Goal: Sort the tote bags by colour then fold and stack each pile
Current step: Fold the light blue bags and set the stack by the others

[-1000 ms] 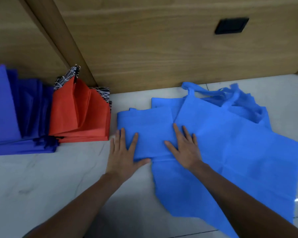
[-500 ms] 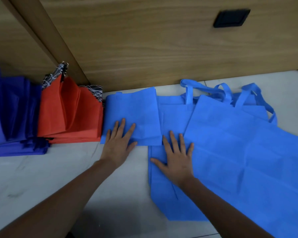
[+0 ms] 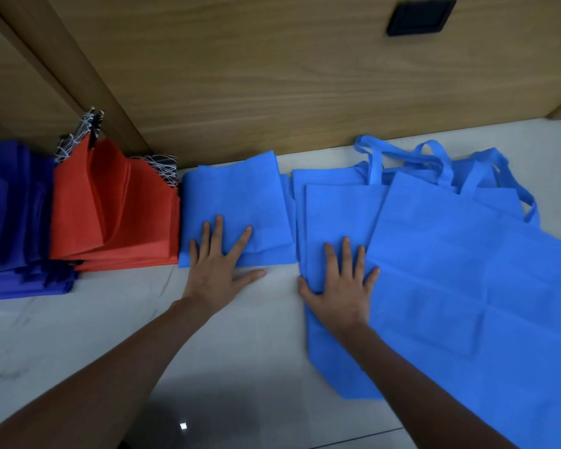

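The pale marble counter (image 3: 78, 335) ran beneath everything, backed by a wood-panelled wall (image 3: 272, 76). Largest on it, to the right, lay the heap of unfolded light-blue tote bags (image 3: 467, 286), handles toward the wall; you could count at least three overlapping layers, though the full number was hidden. At the far left stood one stack of folded dark-blue bags (image 3: 13, 205), its layers too many to count, and touching it one stack of folded red bags (image 3: 117, 215). Just beside the red stack sat one folded light-blue bag (image 3: 240, 202); whether a second lay under it could not be told. Your right hand (image 3: 344, 286) pressed flat on the heap's leftmost bag, fingers splayed, gripping nothing. Your left hand (image 3: 212, 270) lay flat too, its straight, spread fingers (image 3: 218, 231) on the folded bag's near edge, thumb and heel on the counter, holding nothing. Sorting looked finished; you seemed to be folding the last colour and seating its first piece. The next move would likely call for drawing one bag free of the heap, squaring it, and tucking its handles in before folding.
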`<state>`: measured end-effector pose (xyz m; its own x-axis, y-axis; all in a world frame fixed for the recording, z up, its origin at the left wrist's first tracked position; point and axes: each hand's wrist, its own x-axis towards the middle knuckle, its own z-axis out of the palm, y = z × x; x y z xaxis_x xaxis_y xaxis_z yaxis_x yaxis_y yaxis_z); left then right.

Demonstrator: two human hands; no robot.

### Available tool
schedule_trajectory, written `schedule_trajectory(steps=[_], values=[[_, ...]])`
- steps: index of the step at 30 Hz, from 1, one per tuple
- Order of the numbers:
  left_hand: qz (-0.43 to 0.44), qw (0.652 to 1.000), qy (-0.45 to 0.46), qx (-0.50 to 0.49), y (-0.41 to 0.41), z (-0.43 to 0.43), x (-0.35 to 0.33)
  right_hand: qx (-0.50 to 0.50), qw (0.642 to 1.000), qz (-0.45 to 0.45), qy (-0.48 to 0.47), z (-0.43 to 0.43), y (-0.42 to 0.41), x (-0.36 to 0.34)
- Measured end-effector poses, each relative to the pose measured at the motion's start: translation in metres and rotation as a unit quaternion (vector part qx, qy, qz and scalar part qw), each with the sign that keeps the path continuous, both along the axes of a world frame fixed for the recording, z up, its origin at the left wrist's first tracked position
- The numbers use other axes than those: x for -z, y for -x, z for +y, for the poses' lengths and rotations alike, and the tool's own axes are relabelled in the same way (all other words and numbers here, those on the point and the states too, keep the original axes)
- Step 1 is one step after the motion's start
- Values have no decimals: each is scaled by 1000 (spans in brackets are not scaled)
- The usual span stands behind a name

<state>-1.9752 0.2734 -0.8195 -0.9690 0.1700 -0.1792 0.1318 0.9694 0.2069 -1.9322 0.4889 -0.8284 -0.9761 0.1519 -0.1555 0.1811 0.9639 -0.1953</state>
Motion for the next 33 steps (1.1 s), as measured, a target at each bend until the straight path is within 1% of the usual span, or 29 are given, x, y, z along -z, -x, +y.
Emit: schedule_trajectory(steps=[3,7,9,12,15,18,20,22,24,26,28,29,30,31,33], values=[[-8,999,29,21,3,1,0,2,1000,10,-5,30,-2,4],[9,998,49,41,7,6,3,-27,999,18,5,47,2,5],[27,999,31,12,13,14,2,-36,999,30,16,45,6,5],[5,998,22,-54,26,27,3,-35,999,19,28,38,20,-1],[7,998,20,-62,27,37,0,-38,999,-12,32,37,34,-10],[20,998,4,-61,20,43,-5,-52,998,-11,36,37,33,-20],[53,997,-13,-46,16,47,-14,-66,996,28,52,39,23,-27],[85,996,-28,-17,12,54,-21,-59,993,75,73,46,9,-32],[107,993,-42,23,4,65,-29,-25,990,96,96,61,-6,-36],[118,987,-52,99,-8,83,-34,18,988,105,113,82,-25,-37],[83,977,-70,186,-22,105,-35,53,985,113,119,108,-48,-35],[52,969,-106,216,-29,116,-32,70,984,114,120,122,-61,-34],[12,962,-152,225,-38,128,-30,92,982,117,118,136,-74,-31],[-25,958,-189,212,-45,140,-27,117,979,120,113,151,-88,-28],[-52,955,-252,151,-57,163,-21,179,973,110,92,177,-114,-24]])
